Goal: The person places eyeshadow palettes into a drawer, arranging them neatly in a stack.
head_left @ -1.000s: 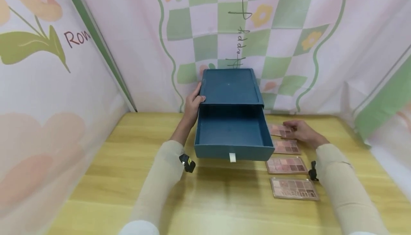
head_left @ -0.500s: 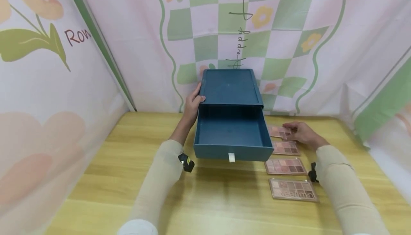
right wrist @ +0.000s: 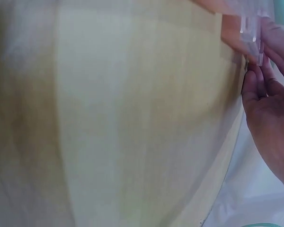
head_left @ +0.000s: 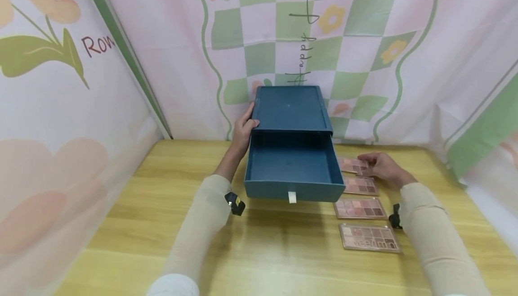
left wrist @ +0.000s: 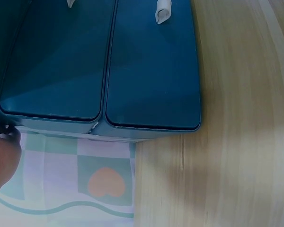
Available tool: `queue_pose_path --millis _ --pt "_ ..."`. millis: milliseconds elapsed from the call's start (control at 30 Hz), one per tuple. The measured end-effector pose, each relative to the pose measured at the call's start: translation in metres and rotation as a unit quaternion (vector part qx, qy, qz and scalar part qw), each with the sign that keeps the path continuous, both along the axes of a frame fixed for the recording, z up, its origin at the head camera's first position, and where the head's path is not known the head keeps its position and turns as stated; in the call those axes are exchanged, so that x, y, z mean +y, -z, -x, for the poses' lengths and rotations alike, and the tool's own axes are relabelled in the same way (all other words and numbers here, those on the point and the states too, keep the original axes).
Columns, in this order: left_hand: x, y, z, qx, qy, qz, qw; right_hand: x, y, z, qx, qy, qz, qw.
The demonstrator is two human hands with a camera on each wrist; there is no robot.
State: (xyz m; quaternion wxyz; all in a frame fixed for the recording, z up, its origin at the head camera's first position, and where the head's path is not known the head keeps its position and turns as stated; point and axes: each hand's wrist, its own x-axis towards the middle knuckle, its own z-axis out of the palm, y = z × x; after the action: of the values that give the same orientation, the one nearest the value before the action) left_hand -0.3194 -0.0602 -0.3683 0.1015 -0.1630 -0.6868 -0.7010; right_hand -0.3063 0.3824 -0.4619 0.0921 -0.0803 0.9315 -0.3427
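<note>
A dark blue drawer unit [head_left: 288, 109] stands at the back of the table, its top drawer [head_left: 267, 190] pulled out with nothing inside. Against the unit's left side rests my left hand [head_left: 243, 132], thumb at the upper front edge. Below the pulled-out drawer, the left wrist view shows two closed drawer fronts [left wrist: 154, 75]. My right hand [head_left: 382, 169] pinches the right end of the farthest eyeshadow palette [head_left: 350, 165], right of the unit. Its clear edge [right wrist: 252, 35] lies between thumb and fingers in the right wrist view. The drawer hides its left end.
Three more eyeshadow palettes lie in a column toward the front: one [head_left: 362, 186] partly behind the drawer, one [head_left: 359, 208] mid-column, and the nearest [head_left: 369, 238]. Printed curtains [head_left: 182, 62] hang behind and beside the wooden table [head_left: 162, 188].
The view shifts slightly. Both hands, the drawer unit and the palettes otherwise keep their places.
</note>
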Motion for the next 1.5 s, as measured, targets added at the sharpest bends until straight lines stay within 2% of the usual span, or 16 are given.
queue_pose_path --millis 133,367,533,767,1167,1500 --pt "0.0 0.002 -0.001 -0.001 0.001 0.003 1.0 0.002 -0.001 -0.002 -0.007 0.003 -0.003 1.0" --pt "0.002 0.001 0.002 0.01 0.006 0.006 0.9999 0.006 -0.008 -0.003 -0.049 0.018 -0.004 0.9986" --pt "0.002 0.0 0.002 0.01 0.005 0.003 0.9999 0.008 -0.015 -0.001 -0.027 0.02 -0.022 0.9992" --pt "0.003 -0.001 0.004 0.01 0.012 0.01 0.9998 0.011 -0.021 -0.003 -0.037 0.041 -0.032 0.998" --pt "0.001 0.001 0.002 0.006 0.015 0.0 0.9999 0.005 -0.034 -0.007 0.053 0.011 -0.026 0.9982" --pt "-0.003 0.001 0.003 0.007 0.019 -0.001 0.9998 -0.003 -0.044 -0.018 0.063 0.008 -0.024 0.9977"
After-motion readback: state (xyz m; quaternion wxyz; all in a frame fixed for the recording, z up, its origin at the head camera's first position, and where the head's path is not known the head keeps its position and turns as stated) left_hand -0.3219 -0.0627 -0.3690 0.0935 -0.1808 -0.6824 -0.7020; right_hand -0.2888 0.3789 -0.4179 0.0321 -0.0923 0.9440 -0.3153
